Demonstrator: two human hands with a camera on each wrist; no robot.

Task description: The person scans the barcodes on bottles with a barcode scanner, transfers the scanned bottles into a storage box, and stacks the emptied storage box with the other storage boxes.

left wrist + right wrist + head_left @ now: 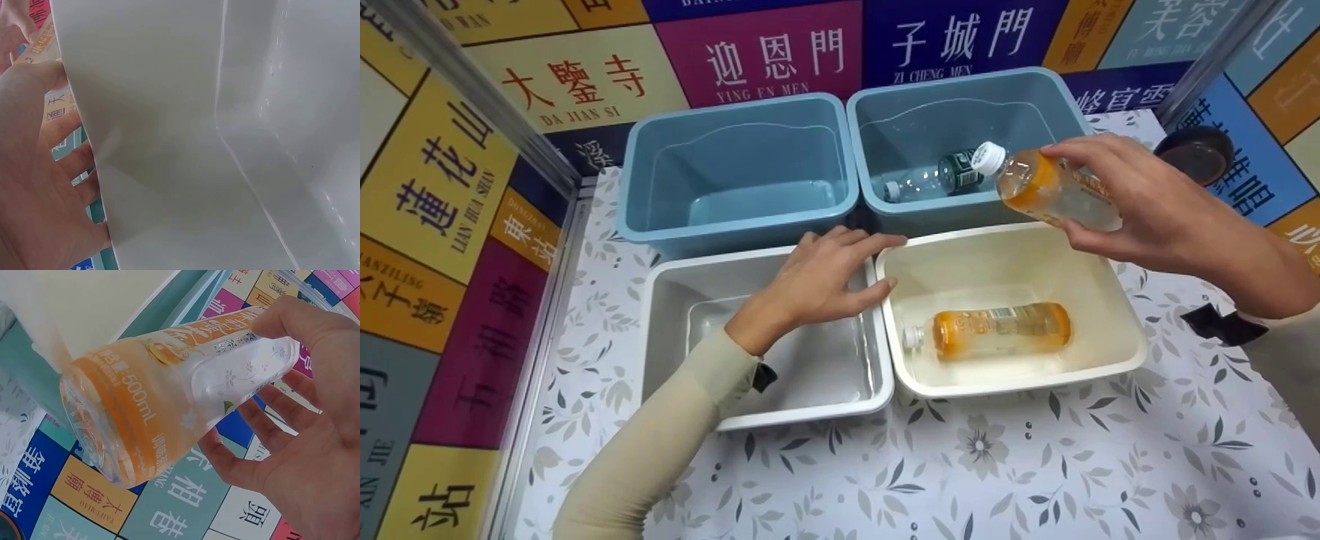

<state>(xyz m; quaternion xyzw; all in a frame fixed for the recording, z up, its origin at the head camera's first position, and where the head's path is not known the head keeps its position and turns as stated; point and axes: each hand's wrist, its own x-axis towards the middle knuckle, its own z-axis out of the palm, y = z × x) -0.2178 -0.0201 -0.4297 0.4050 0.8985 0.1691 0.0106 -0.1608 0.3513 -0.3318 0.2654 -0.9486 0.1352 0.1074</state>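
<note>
My right hand [1166,206] grips a clear plastic bottle [1027,180] with an orange label and a white cap. The bottle is tilted, its cap pointing left over the right blue bin [967,82]. In the right wrist view, thumb and fingers wrap the bottle [140,399], whose base faces the camera. My left hand [829,277] hovers with spread fingers over the right rim of the light grey bin [810,412], fingertips near the cream bin [1012,386]. Another orange-labelled bottle [1001,330] lies in the cream bin. A green-labelled clear bottle [934,178] lies in the right blue bin.
A second blue bin [735,232] stands at the back left, against the other blue one. A dark round object [1196,154] sits at the back right. Printed panels [757,60] rise behind the flower-patterned table [930,480], with metal posts [480,82] at the corners.
</note>
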